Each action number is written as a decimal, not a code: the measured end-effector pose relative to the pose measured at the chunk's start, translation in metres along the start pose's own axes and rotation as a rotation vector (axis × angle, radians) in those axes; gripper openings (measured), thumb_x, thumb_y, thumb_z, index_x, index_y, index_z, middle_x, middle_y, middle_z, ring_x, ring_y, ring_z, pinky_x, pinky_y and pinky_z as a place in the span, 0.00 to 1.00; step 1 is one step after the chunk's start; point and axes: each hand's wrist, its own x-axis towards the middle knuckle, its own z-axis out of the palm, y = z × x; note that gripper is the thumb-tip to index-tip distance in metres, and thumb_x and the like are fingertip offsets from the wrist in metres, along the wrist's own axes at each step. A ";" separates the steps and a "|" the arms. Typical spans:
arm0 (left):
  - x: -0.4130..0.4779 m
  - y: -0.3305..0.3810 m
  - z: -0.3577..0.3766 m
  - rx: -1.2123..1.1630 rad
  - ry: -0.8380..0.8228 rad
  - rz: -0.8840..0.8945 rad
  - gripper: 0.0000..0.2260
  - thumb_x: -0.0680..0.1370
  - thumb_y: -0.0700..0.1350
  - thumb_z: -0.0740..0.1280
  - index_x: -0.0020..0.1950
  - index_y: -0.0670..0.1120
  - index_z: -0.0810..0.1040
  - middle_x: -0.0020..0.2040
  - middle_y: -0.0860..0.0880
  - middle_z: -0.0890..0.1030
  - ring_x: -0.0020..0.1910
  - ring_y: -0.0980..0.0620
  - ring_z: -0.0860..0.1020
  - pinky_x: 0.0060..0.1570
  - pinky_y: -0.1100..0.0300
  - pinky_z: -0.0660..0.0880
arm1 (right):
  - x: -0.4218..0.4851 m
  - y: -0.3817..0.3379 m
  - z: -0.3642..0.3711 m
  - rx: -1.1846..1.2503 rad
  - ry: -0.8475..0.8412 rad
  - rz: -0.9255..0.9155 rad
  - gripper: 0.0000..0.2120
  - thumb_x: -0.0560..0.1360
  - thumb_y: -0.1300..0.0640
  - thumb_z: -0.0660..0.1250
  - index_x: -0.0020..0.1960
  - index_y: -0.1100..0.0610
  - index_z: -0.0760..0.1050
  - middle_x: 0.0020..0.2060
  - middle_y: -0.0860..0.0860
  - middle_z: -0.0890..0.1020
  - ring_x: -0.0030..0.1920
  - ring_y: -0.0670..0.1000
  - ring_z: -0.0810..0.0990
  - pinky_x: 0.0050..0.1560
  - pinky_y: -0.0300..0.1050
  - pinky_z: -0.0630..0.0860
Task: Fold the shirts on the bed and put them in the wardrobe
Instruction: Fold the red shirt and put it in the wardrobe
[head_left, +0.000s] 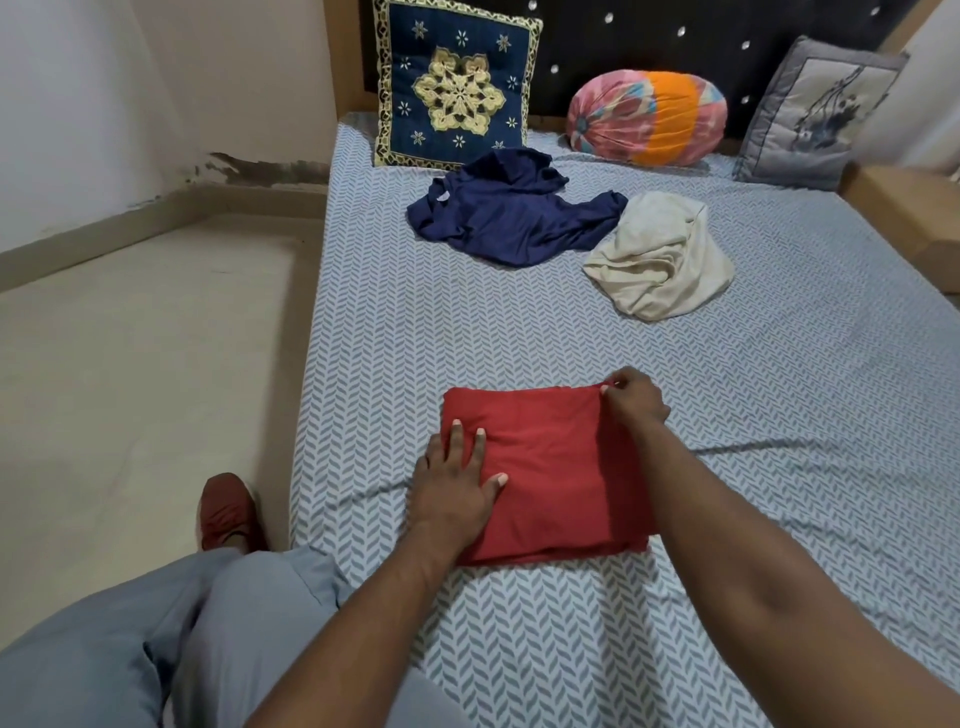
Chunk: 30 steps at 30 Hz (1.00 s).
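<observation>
A red shirt (550, 467) lies folded into a rectangle on the bed (779, 395), near its front edge. My left hand (457, 478) presses flat on the shirt's left part with straight fingers. My right hand (636, 397) pinches the shirt's far right corner. Farther back a crumpled navy shirt (509, 213) lies unfolded, with a crumpled cream shirt (665, 260) just right of it. No wardrobe is in view.
A navy embroidered cushion (457, 88), a pink and orange bolster (649, 117) and a grey cushion (821, 114) lean against the dark headboard. Bare floor (130, 364) lies left of the bed. My grey-trousered knee (182, 623) and a red shoe (228, 512) are at the lower left.
</observation>
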 end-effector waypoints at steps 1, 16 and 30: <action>0.005 -0.002 -0.002 -0.002 0.020 0.003 0.32 0.80 0.66 0.45 0.80 0.53 0.44 0.80 0.44 0.44 0.78 0.40 0.46 0.75 0.44 0.48 | 0.002 -0.002 0.000 0.016 0.018 -0.009 0.07 0.74 0.52 0.68 0.51 0.50 0.79 0.51 0.50 0.82 0.60 0.55 0.77 0.66 0.55 0.63; 0.038 -0.006 -0.027 -0.297 0.080 -0.238 0.34 0.78 0.58 0.64 0.73 0.37 0.59 0.69 0.37 0.67 0.65 0.39 0.69 0.62 0.48 0.69 | 0.020 0.008 0.001 -0.073 -0.331 -0.141 0.38 0.68 0.41 0.74 0.71 0.57 0.67 0.64 0.57 0.76 0.63 0.58 0.76 0.65 0.52 0.72; -0.039 -0.040 -0.037 -1.339 -0.312 -0.560 0.09 0.75 0.33 0.69 0.55 0.34 0.78 0.45 0.42 0.82 0.37 0.48 0.80 0.34 0.58 0.81 | -0.037 0.010 -0.032 -0.001 -0.455 -0.001 0.08 0.70 0.59 0.71 0.44 0.63 0.80 0.35 0.58 0.79 0.31 0.52 0.75 0.33 0.42 0.69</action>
